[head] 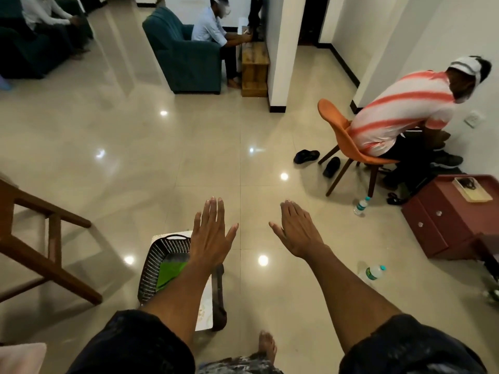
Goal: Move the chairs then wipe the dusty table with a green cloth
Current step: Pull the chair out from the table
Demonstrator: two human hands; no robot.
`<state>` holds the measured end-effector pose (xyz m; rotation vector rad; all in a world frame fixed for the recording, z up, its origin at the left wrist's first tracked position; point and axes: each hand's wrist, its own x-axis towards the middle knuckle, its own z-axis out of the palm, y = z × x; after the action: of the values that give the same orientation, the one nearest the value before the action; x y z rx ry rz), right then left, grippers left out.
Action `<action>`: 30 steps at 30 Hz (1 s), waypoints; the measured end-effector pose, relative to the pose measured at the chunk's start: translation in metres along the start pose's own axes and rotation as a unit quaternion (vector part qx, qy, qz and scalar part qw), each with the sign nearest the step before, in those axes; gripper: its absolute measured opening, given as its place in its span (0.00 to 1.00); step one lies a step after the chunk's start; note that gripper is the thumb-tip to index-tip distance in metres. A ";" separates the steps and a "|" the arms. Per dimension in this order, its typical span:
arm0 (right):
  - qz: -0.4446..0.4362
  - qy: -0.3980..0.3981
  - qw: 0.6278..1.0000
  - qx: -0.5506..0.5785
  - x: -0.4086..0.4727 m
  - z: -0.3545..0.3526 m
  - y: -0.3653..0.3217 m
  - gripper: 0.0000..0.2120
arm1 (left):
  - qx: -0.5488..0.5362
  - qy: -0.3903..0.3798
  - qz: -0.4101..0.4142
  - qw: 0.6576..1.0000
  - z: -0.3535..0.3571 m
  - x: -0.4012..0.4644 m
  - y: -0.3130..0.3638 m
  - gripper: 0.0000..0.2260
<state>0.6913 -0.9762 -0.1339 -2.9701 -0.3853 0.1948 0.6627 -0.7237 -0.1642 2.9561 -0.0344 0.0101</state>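
Observation:
My left hand [211, 233] and my right hand [295, 230] are stretched out flat in front of me, fingers apart, holding nothing. Below my left forearm a green cloth [170, 273] lies inside a black perforated basket [154, 268]. The basket rests on a small low white table [205, 309] with dark legs, mostly hidden by my arm. A brown wooden chair [51, 249] stands at the left, apart from both hands. An orange chair [348, 141] at the right has a person in a striped shirt sitting on it.
A red drawer cabinet [442, 225] stands at the right, with two water bottles [374, 273] and black shoes [306, 156] on the floor near it. Teal armchairs [183, 55] with seated people are far back. A white pillar [280, 49] rises behind. My bare foot [267, 346] is below.

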 end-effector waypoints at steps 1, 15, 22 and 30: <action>-0.008 -0.003 1.000 -0.005 0.008 -0.004 0.007 0.36 | -0.001 -0.002 -0.008 1.000 0.000 0.003 0.005 0.41; -0.090 -0.028 0.995 0.025 0.105 0.003 0.011 0.46 | 0.025 0.008 -0.067 0.997 0.003 0.066 -0.005 0.41; -0.101 -0.049 0.994 0.011 0.179 0.003 0.012 0.37 | 0.011 -0.003 -0.083 0.996 0.029 0.134 -0.022 0.39; -0.140 -0.027 0.990 -0.009 0.279 -0.025 -0.010 0.35 | 0.039 0.063 -0.106 0.992 0.015 0.224 -0.058 0.36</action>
<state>0.9605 -0.8969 -0.1382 -2.8887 -0.8053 0.2423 0.8885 -0.6743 -0.1876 3.0133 0.3035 0.1739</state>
